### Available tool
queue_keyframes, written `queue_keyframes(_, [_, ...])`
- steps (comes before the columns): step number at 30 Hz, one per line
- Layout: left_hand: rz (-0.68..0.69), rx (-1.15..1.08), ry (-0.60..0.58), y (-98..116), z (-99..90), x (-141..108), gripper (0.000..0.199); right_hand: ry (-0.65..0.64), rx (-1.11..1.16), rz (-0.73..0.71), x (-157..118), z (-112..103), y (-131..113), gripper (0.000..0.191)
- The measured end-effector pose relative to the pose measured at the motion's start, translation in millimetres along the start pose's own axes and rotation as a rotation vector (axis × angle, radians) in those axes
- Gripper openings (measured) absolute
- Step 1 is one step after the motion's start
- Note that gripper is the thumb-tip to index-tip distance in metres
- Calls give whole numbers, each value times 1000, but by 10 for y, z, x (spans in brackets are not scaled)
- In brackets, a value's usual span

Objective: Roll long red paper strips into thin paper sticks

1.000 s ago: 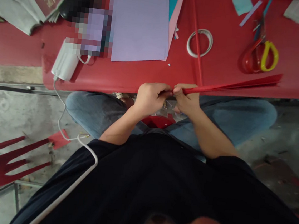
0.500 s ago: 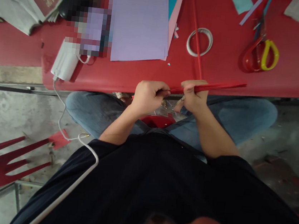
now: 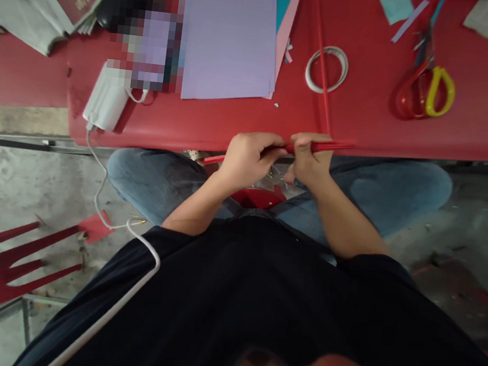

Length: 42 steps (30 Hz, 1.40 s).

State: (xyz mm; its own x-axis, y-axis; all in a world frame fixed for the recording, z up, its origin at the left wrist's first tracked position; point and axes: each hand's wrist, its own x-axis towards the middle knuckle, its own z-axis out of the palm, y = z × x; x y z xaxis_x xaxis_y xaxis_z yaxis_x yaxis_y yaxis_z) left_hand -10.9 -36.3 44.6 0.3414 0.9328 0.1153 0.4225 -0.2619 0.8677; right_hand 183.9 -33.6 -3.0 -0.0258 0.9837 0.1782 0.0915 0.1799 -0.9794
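Both hands are occupied with one red strip [image 3: 334, 147], which lies across in front of the body, at the near edge of the desk [image 3: 375, 113]. The fingers of the left hand [image 3: 247, 157] pinch it, and those of the right hand [image 3: 312, 158] are curled around it, just beside. One end comes out to the left of the left fingers, the other to the right of the right fingers.

As I judge, the strip is already brought to a narrow, stick-like shape; whether its edge is fastened, I cannot tell. It has not yet been laid down. A thin red stick [image 3: 323, 66] rests ahead of the right fingers, over a white ring [image 3: 343, 71], and looks like a finished piece. Farther from the right fingers, to the right, the scissors [image 3: 431, 95] lie unused; ahead of the left fingers are purple sheets [image 3: 232, 35].
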Motion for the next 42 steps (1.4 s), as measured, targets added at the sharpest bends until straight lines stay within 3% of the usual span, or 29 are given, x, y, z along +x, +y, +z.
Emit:
queue_keyframes(5, [-16, 36, 9, 18, -13, -5, 14, -15, -39, -147, -4, -11, -54, 81])
queue_keyframes(9, [-12, 22, -36, 22, -10, 1, 11, 49, -51, -144, -5, 14, -73, 76])
queue_keyframes(14, [-62, 20, -21, 18, -28, 0, 14, -66, -77, -90, -13, 30, -103, 83])
queue_keyframes(19, [-71, 22, -58, 25, -77, 23, 12, 16, -134, -68, 6, -1, -149, 84])
queue_keyframes(24, [-77, -7, -49, 38, -29, 15, 16, -99, -125, -113, -14, 35, -127, 83])
queue_keyframes(31, [-85, -92, -61, -23, -31, -1, 12, -175, -114, -92, 26, -129, -194, 77])
queue_keyframes(33, [-71, -128, -87, -23, -38, 1, 10, -132, -138, -80, 33, -137, -242, 75])
queue_keyframes(37, [-95, -296, -173, -45, -86, 7, 31, -5, -199, -80, 60, -197, -292, 75])
queue_keyframes(42, [-179, -446, -253, -143, -116, 23, 41, 10, -259, -115, 121, -347, -257, 73])
